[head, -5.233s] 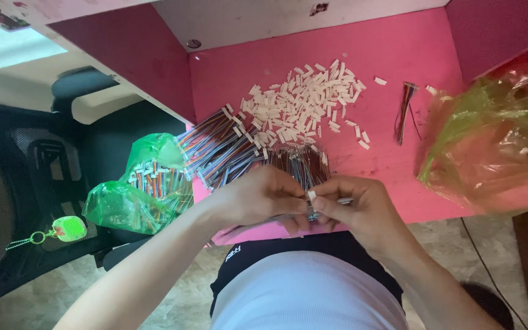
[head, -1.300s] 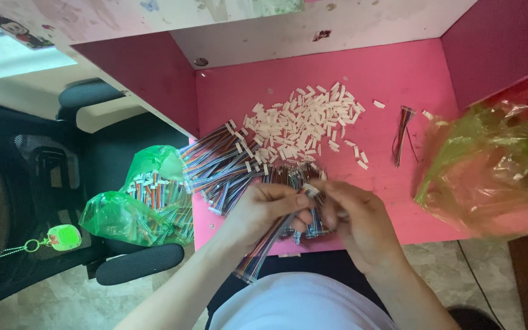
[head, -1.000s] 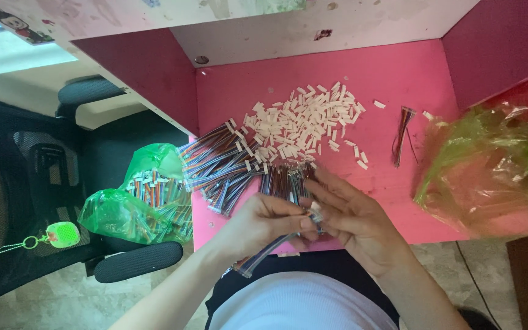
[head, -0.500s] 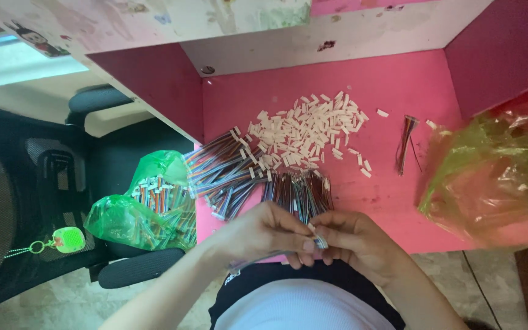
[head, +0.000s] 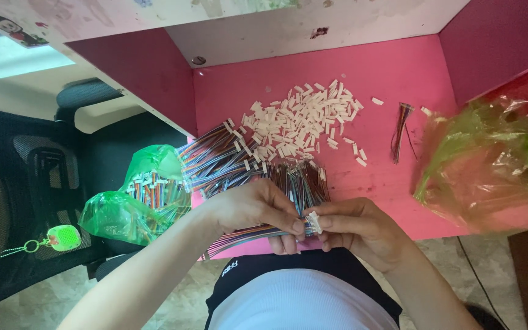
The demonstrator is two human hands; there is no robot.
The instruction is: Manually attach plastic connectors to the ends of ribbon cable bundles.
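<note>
Meanwhile, both hands, left (head: 255, 208) and right (head: 362, 229), pinch a white connector (head: 313, 222) onto ribbon wires (head: 245, 235); heaps of loose connectors (head: 300, 122) and wire bundles (head: 215, 162) remain on the table (head: 386, 67).

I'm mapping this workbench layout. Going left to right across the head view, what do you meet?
Green keychain tag → green bag of wired connectors → left hand → right hand → loose wire bundle → large green plastic bag.

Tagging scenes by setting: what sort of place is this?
Probably a home or small-workshop bench for hand assembly: a pink table with a heap of white connectors, bundles of coloured wires, and a green bag of wired pieces.
</note>
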